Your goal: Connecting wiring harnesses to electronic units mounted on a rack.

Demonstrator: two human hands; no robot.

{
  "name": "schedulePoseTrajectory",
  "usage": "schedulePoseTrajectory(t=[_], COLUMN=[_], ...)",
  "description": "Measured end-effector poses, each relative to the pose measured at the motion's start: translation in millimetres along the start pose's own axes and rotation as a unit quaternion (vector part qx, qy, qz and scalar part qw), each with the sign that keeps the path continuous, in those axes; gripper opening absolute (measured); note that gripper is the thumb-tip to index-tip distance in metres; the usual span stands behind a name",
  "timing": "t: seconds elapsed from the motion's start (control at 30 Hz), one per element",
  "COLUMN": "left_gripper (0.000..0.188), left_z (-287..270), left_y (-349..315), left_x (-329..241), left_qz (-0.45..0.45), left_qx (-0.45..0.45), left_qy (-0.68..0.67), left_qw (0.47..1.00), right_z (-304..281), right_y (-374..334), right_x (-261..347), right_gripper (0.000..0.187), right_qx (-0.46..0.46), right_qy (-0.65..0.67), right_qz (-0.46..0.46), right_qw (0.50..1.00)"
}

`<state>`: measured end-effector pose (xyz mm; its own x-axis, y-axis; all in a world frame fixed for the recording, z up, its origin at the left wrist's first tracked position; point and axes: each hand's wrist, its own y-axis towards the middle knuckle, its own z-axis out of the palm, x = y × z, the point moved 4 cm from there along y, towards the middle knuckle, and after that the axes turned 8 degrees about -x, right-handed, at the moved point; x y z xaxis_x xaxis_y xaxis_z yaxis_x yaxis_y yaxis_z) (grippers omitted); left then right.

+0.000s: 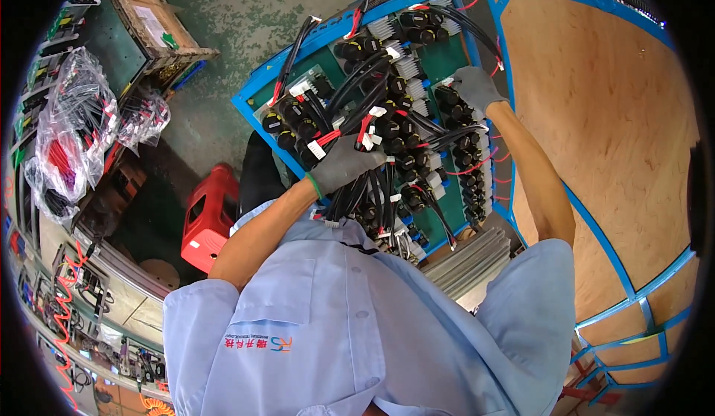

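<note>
My left hand (346, 164), in a grey glove with a green cuff, is closed over a bundle of black cables (350, 198) with white plugs. Red leads and a white connector (366, 140) show by its fingertips. Farther right, my right hand (477, 88), also gloved, has its fingers curled at the far end of a long circuit board (463, 144) lined with black round capacitors. Its fingertips are partly hidden there. More circuit boards (398, 114) with capacitors, silver heat sinks and cables lie on a green surface in a blue-framed cart (258, 82).
A wooden panel in a blue frame (603, 133) stands to the right. At the left are a red plastic stool-like object (212, 218), a wooden crate (160, 25) and plastic-wrapped cables (74, 129). Grey metal strips (469, 263) lie close by the cart's near edge.
</note>
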<state>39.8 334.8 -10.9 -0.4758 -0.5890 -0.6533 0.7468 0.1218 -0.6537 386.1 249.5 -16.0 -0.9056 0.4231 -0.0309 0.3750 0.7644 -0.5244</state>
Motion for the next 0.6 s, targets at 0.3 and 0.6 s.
schedulePoseTrajectory(t=[0.3, 0.6], left_gripper=[0.018, 0.02], left_z=[1.1, 1.3], left_y=[3.0, 7.7], left_x=[-0.3, 7.3], left_qz=[0.002, -0.021], left_qx=[0.009, 0.023], left_qy=[0.008, 0.032], left_qw=[1.0, 0.999], right_z=[8.2, 3.7], right_y=[1.8, 0.9], right_x=[-5.2, 1.0], right_gripper=[0.019, 0.017], right_qx=[0.016, -0.014], right_qy=[-0.029, -0.021], right_qz=[0.06, 0.011], right_qw=[0.998, 1.0])
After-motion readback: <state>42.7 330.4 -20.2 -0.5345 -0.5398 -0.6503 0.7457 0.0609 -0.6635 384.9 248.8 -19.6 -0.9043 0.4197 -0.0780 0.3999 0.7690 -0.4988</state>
